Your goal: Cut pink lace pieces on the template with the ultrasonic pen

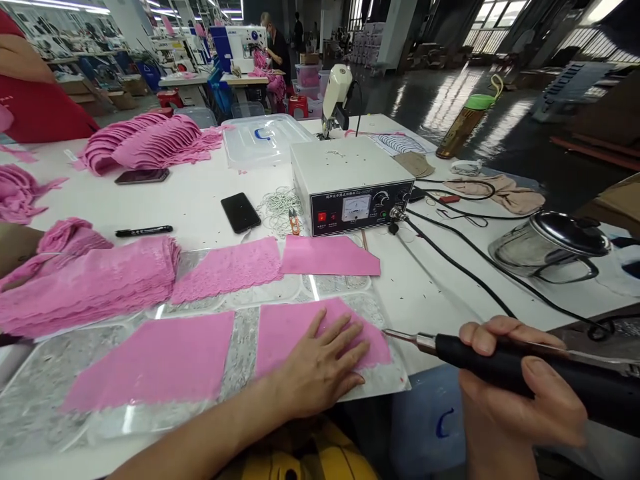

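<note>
My left hand (320, 360) lies flat with its fingers spread on a pink fabric piece (280, 327), which rests on a clear plastic template sheet (245, 340). My right hand (520, 380) is wrapped round a black-handled ultrasonic welding pen (480, 353). Its thin metal tip (397, 335) points left and meets the right edge of that fabric piece. To the left lies a second pink piece (160, 360) on the same sheet. Behind it are a lace-edged pink piece (235, 267) and a smooth pink panel (330, 255).
A white ultrasonic generator box (350, 177) stands behind, its black cable (460, 260) trailing right. A glass pot (545, 247) sits at the right. Stacked pink lace (90, 280), a marker (144, 231), a phone (241, 212) and orange snips (293, 223) lie left of the box.
</note>
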A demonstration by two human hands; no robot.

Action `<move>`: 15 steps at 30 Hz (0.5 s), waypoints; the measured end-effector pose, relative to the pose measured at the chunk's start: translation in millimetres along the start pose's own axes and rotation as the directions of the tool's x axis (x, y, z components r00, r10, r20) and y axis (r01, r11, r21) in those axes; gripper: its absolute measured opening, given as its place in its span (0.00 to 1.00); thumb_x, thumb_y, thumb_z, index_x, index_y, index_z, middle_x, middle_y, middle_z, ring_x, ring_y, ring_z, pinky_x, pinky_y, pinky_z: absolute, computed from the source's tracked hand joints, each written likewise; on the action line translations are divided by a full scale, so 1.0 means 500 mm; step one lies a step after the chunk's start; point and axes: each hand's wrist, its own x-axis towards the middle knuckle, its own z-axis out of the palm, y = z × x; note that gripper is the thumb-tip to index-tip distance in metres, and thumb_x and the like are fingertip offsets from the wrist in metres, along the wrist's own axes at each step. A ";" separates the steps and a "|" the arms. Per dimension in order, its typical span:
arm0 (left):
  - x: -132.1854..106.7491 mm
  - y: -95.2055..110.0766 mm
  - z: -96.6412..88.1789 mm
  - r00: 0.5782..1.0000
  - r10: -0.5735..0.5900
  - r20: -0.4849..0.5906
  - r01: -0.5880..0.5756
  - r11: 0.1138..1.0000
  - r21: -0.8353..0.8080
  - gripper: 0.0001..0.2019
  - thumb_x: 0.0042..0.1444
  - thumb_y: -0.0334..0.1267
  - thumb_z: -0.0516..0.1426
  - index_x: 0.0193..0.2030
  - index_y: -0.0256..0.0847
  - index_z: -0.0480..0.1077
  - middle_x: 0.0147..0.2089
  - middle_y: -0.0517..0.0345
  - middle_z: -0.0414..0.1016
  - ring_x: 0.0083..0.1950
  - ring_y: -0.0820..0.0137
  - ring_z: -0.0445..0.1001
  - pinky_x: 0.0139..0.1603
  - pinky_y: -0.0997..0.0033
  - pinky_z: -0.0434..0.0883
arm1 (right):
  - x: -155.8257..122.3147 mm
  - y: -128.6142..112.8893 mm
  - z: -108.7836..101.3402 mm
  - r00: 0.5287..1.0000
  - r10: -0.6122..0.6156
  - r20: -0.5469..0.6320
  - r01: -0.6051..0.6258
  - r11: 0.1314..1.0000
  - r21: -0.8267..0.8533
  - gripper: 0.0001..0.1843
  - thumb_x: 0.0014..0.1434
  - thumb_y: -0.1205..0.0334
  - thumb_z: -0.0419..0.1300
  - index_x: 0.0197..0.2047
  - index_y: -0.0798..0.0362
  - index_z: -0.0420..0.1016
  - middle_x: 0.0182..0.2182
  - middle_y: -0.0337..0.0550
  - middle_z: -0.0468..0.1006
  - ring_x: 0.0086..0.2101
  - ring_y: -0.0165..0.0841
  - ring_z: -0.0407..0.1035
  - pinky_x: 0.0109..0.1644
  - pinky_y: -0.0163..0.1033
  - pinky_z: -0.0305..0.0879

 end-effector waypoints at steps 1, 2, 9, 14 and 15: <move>0.000 0.000 0.000 1.000 0.001 -0.001 -0.001 1.000 0.002 0.23 0.70 0.48 0.47 0.65 0.39 0.63 0.69 0.49 0.62 0.72 0.55 0.57 0.73 0.44 0.50 | -0.002 -0.002 -0.001 1.000 0.013 0.010 -0.013 1.000 0.000 0.08 0.36 0.61 0.56 0.25 0.52 0.67 0.24 0.37 0.67 0.19 0.27 0.59 0.23 0.40 0.61; 0.000 0.000 0.001 1.000 0.003 -0.002 -0.003 1.000 0.005 0.23 0.71 0.48 0.47 0.65 0.39 0.63 0.69 0.49 0.63 0.72 0.55 0.57 0.73 0.43 0.50 | -0.003 -0.004 -0.001 1.000 0.023 0.019 -0.023 1.000 0.003 0.08 0.36 0.62 0.56 0.25 0.52 0.67 0.24 0.37 0.67 0.19 0.27 0.59 0.23 0.40 0.61; -0.001 -0.002 0.006 1.000 0.001 -0.007 0.000 1.000 0.014 0.22 0.70 0.48 0.48 0.66 0.40 0.63 0.69 0.50 0.62 0.72 0.55 0.57 0.73 0.44 0.50 | -0.004 -0.004 0.001 0.999 0.019 0.031 -0.019 1.000 -0.004 0.07 0.37 0.61 0.57 0.25 0.52 0.68 0.24 0.37 0.69 0.19 0.27 0.59 0.23 0.39 0.61; 0.000 -0.002 0.004 1.000 0.003 -0.012 -0.003 1.000 0.024 0.23 0.71 0.48 0.47 0.66 0.40 0.63 0.69 0.51 0.63 0.72 0.55 0.58 0.73 0.44 0.50 | -0.005 -0.004 0.003 0.998 0.025 0.060 -0.026 1.000 0.014 0.07 0.38 0.62 0.58 0.25 0.52 0.69 0.24 0.36 0.70 0.19 0.27 0.60 0.23 0.39 0.62; 0.001 -0.002 0.003 1.000 0.003 -0.011 -0.002 1.000 0.024 0.23 0.71 0.48 0.47 0.66 0.40 0.63 0.69 0.51 0.63 0.72 0.55 0.58 0.73 0.44 0.50 | -0.005 -0.003 0.002 0.997 0.018 0.078 -0.020 1.000 0.016 0.07 0.39 0.62 0.58 0.26 0.52 0.69 0.24 0.37 0.70 0.19 0.27 0.60 0.24 0.40 0.63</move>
